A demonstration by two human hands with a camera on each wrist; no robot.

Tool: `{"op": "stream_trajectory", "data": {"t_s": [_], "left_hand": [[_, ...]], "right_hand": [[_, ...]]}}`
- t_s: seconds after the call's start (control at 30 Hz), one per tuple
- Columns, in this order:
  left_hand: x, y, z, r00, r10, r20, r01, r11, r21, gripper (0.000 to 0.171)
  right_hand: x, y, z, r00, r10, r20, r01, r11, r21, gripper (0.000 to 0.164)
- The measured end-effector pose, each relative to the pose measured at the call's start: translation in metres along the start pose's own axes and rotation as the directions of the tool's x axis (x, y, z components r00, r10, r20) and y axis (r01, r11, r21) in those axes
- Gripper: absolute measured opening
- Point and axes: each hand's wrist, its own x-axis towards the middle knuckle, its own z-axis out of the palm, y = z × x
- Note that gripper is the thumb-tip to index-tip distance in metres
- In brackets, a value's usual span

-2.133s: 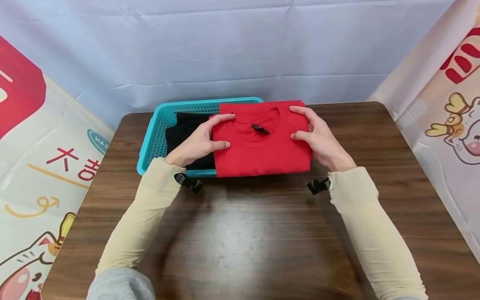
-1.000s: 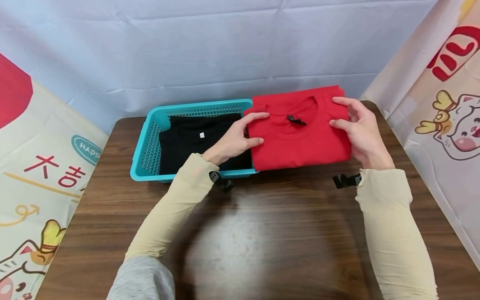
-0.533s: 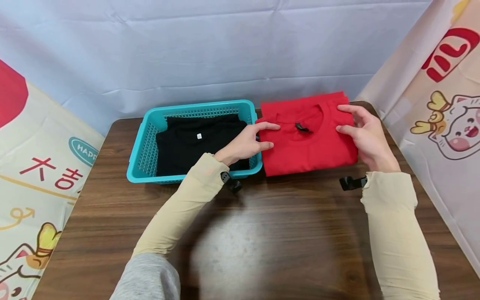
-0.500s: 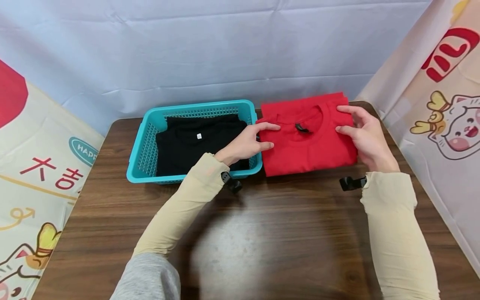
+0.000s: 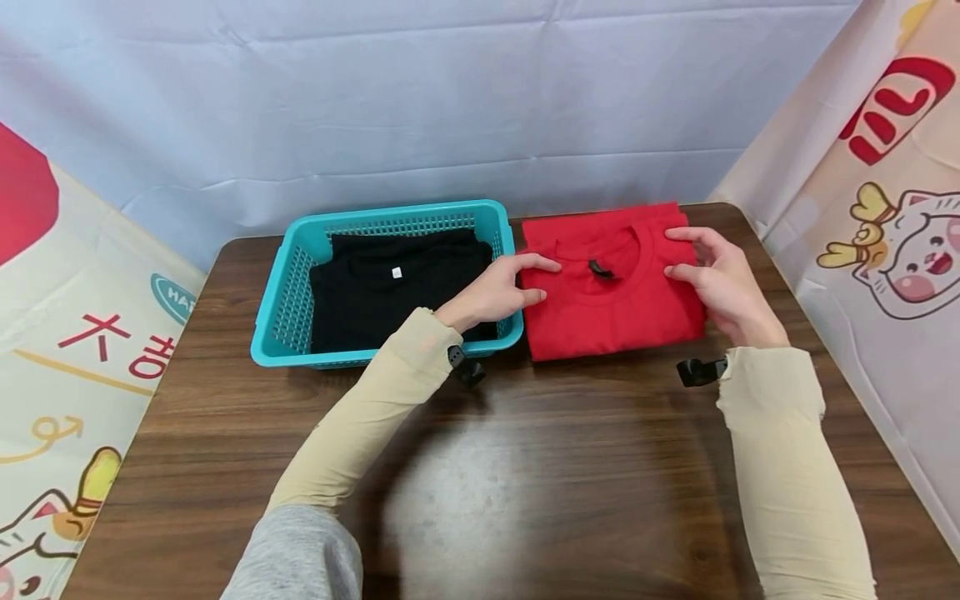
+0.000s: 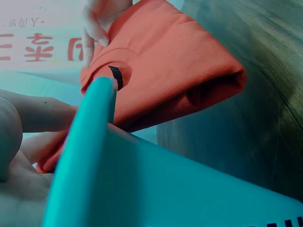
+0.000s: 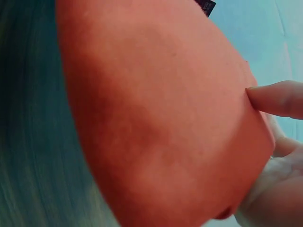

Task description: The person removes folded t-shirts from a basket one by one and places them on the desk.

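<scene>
A folded red T-shirt with a round neckline and a black label lies level, close over the table to the right of the basket. My left hand reaches across the basket's right rim and grips the shirt's left edge, thumb on top. The opposite edge is pinched by my right hand, its thumb showing on top in the right wrist view. In the left wrist view the shirt shows its folded layers at the near side. Fingers under the cloth are partly hidden.
A turquoise plastic basket stands at the back left of the wooden table. Folded black clothing with a white label lies inside it. A pale cloth backdrop hangs right behind the table.
Both hands have carried the red T-shirt rightward from over the basket, uncovering the black clothing. In the last half second the shirt has come down slightly beside the basket.
</scene>
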Motion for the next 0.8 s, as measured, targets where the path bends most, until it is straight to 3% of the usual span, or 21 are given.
{"op": "stream_trajectory", "data": {"t_s": [0.33,0.57,0.8], "left_hand": [[0.002,-0.001,0.002,1.000,0.012,0.010,-0.012,0.998,0.055,0.035],[0.002,-0.002,0.003,1.000,0.021,0.015,-0.022,0.996,0.089,0.035],[0.004,-0.002,0.004,0.997,0.057,0.046,-0.063,0.988,0.145,0.035]], "right_hand": [[0.004,0.010,0.003,1.000,0.030,-0.002,-0.029,0.982,-0.188,0.033],[0.006,0.014,0.006,0.999,0.049,-0.018,-0.051,0.976,-0.212,0.027],[0.005,0.016,0.008,0.992,0.124,-0.038,-0.129,0.969,-0.209,0.021]]}}
